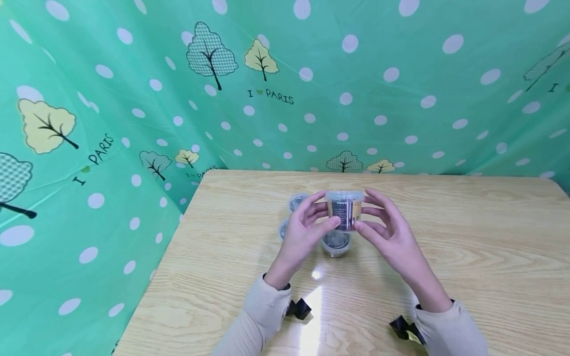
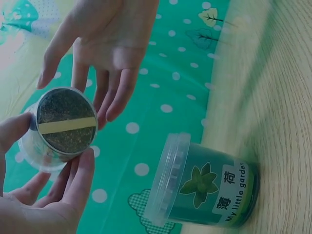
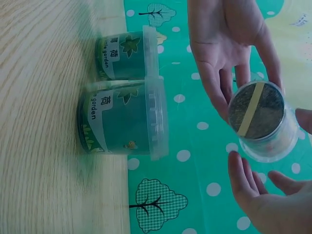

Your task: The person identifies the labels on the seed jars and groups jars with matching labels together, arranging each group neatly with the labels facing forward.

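Observation:
Both hands hold a small lidded plastic tub (image 1: 345, 212) above the table. It has a clear lid and a dark printed label with an orange part. My left hand (image 1: 305, 227) grips its left side, thumb across the front and fingers around the side. My right hand (image 1: 392, 237) is at the opposite side, its thumb on the lower front corner and its fingers beside the wall. In the left wrist view, the tub's round base (image 2: 67, 121) faces the camera, showing dark contents crossed by a pale strip.
Below and behind the hands, more lidded tubs stand on the wooden table (image 1: 213, 257); one tub (image 1: 336, 242) is nearest. A green label on another tub (image 2: 209, 183) reads "My little garden". Black bands (image 1: 299, 309) are at the wrists. A green dotted curtain (image 1: 311, 99) hangs behind.

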Tool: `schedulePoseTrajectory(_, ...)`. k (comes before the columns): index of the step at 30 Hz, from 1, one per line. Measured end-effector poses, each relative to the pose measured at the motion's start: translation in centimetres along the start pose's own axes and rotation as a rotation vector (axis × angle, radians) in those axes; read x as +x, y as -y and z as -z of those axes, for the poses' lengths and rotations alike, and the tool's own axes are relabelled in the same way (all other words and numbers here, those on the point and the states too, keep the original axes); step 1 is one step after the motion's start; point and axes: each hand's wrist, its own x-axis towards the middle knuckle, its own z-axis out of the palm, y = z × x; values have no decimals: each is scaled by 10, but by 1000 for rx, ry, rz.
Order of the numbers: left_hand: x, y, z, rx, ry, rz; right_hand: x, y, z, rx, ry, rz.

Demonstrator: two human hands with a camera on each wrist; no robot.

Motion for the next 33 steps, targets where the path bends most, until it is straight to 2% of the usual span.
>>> schedulePoseTrajectory(9,0,1,-6,17,-35,-43,0,0,-5,-31,-12,-5)
schedulePoseTrajectory(14,-2,0,-9,15,-37,-43,0,-1,-7,-39,-13,-12)
schedulePoseTrajectory(25,-1,-1,-6,24,19,-51,-1,0,-5,1,-37,-32)
schedulePoseTrajectory(33,-1,-2,-5,23,77,-37,-2,1,-5,56,-23,-17)
